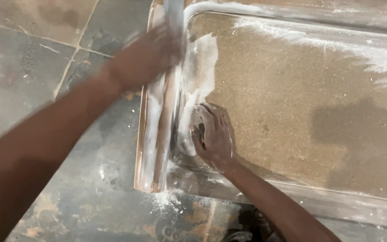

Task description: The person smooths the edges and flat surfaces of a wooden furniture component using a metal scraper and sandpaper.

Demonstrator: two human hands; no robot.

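A large brown wooden panel (301,103) with a raised rim lies on the floor, smeared with white filler and dust along its left side (202,71). My right hand (213,136) presses palm-down on the panel's recessed face next to the left rim, its fingers over a small brown abrasive piece (197,120). My left hand (146,56) is motion-blurred over the left rim rail (157,134). A grey blurred shaft (174,13) shows just above it. Whether the hand grips it is unclear.
Dark stained floor tiles (45,54) lie to the left of the panel. White powder (169,199) has fallen on the floor by the panel's near-left corner. More white dust streaks the panel's far right (381,58).
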